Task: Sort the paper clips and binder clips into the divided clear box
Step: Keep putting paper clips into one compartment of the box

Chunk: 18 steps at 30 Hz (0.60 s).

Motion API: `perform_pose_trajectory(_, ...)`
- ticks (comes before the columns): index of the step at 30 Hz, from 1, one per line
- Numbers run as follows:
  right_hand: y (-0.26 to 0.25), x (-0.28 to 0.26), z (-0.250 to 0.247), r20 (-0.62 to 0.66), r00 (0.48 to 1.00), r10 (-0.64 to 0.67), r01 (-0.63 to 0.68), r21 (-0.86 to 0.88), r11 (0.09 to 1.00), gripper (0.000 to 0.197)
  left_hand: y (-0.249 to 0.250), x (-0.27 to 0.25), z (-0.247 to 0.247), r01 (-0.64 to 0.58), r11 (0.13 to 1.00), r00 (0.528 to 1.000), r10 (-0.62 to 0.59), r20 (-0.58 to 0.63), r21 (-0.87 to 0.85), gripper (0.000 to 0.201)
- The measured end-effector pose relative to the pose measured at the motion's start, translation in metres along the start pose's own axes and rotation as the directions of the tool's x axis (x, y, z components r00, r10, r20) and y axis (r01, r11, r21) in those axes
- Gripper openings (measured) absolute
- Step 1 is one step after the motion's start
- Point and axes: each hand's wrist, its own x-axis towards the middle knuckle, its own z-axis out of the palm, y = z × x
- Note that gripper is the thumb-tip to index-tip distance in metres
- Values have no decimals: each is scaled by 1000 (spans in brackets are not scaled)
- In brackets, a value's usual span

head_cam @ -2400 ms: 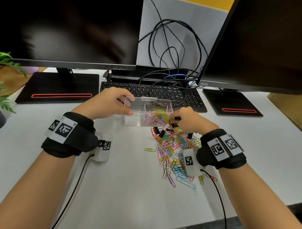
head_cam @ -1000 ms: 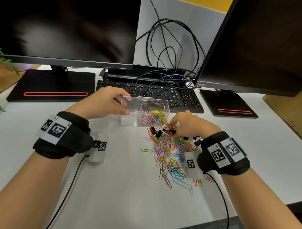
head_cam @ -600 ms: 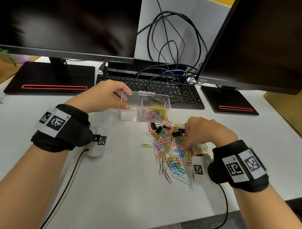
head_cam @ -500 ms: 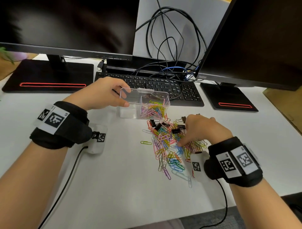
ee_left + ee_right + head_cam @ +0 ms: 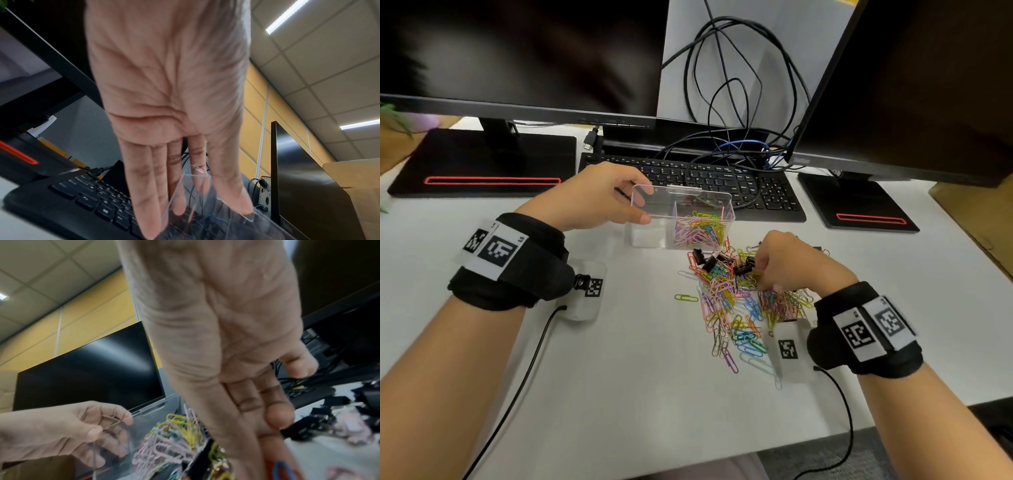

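Head view: left hand [image 5: 599, 198] grips the clear box [image 5: 654, 236] at its rim; right hand [image 5: 787, 263] pinches into the tabletop clip pile [image 5: 726, 301] — held item unclear. Next — carry the pick to its matching compartment.

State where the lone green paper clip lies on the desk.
In the head view, the green paper clip lies alone on the white desk, just left of the colourful clip pile.

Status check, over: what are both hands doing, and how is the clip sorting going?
Left hand grips clear box edge. Right hand pinching in clip pile. Paper clips in right compartment; left looks empty. No obstruction.
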Motion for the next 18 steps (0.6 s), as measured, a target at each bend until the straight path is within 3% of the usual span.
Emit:
perform_pose_trajectory(3,7,-2,-5,-47,999,-1,6,99,995,25,0,-1,0,-5,1000,1000,4,-5,-8,44)
perform_pose_trajectory(9,16,-6,-26,-242,970,8,89,387,918,6,0,-1,0,-3,1000,1000,3,-4,-4,44)
perform_pose_trajectory(15,-4,-7,-43,-428,902,48,251,613,749,3,-1,-1,0,-2,1000,1000,2,-11,-13,43)
perform_pose_trajectory(18,-21,1,-46,-445,893,62,308,707,637,7,-1,-1,0,0,1000,1000,0,-9,-8,43)
